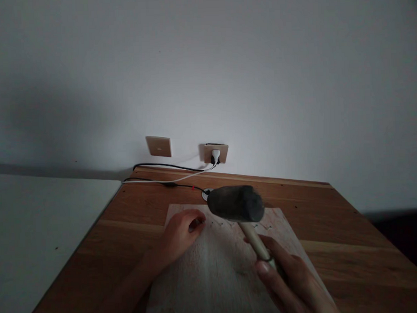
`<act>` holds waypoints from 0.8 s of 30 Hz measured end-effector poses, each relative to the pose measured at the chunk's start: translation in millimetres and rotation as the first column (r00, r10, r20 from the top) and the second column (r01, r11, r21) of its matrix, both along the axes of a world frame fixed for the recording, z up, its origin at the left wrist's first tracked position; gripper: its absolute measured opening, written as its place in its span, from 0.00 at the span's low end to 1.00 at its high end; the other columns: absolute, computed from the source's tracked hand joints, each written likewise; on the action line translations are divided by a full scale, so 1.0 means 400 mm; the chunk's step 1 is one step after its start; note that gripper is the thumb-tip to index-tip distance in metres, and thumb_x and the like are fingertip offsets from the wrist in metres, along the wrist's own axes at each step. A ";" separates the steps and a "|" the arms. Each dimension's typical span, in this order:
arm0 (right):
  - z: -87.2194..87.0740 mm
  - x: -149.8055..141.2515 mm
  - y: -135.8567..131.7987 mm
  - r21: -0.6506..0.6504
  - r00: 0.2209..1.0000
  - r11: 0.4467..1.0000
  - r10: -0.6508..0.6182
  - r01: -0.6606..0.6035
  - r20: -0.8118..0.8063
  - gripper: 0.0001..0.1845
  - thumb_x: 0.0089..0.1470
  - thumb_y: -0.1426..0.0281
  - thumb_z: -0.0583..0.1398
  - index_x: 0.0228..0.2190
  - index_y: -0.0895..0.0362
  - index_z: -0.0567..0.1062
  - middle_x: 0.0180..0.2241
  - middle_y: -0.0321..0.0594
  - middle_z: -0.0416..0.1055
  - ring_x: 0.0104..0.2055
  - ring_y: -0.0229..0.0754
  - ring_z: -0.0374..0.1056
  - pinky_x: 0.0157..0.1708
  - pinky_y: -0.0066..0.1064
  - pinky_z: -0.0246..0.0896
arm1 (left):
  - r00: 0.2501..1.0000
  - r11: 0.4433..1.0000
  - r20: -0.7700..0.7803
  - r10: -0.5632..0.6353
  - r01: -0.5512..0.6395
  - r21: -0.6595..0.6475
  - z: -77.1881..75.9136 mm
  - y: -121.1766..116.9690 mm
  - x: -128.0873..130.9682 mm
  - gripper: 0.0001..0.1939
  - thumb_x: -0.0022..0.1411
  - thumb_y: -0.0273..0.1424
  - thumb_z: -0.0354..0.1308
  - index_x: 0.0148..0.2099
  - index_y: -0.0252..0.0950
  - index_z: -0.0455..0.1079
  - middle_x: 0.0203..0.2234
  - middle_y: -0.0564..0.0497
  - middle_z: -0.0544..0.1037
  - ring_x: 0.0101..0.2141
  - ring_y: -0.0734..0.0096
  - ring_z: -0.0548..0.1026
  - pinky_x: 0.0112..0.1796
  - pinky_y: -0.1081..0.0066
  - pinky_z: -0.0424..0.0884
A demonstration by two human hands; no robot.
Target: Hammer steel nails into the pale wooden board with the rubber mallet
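My right hand [288,272] is wrapped round the pale wooden handle of a mallet [235,203] with a thick black head. The mallet is raised over the far part of a whitish wooden board [206,275] and hides some of it. Close to the board's far left corner, my left hand [185,232] is closed in a pinch, with a small nail [202,221] at its fingertips. To the right of these fingers several thin nails [267,227] stand in a row along the board's far edge, partly behind the mallet.
Under the board is a brown wooden table [349,256] that meets a pale wall. A socket [208,153] with a white plug [215,155] and a second wall plate [159,146] sit above it. Cables [161,181] run along the back edge. A white surface [43,235] adjoins at left.
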State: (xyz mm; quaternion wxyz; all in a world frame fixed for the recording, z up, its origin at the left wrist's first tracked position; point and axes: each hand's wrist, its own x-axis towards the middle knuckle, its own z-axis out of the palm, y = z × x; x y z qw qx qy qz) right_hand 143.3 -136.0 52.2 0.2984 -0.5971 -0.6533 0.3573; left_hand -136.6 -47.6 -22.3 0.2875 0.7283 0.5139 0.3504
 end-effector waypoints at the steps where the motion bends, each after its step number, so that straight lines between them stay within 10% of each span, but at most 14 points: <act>1: -0.005 0.005 -0.001 0.007 1.000 1.000 -0.031 0.031 -0.005 0.42 0.61 0.35 0.58 0.65 0.48 0.75 0.46 0.46 0.85 0.44 0.51 0.82 0.49 0.36 0.78 | 1.000 1.000 -0.002 -0.009 0.009 0.007 -0.002 0.001 0.000 0.07 0.65 0.24 0.61 0.42 0.38 0.79 0.38 0.48 0.85 0.39 0.62 0.83 0.42 0.67 0.77; 24: -0.055 -0.007 0.032 -0.040 0.969 0.997 0.074 -0.067 0.236 0.42 0.65 0.34 0.49 0.57 0.49 0.82 0.48 0.44 0.87 0.50 0.55 0.82 0.52 0.37 0.76 | 0.997 0.998 0.067 0.039 -0.036 -0.052 0.007 -0.001 0.006 0.33 0.56 0.16 0.64 0.63 0.39 0.72 0.32 0.54 0.83 0.33 0.67 0.82 0.37 0.70 0.75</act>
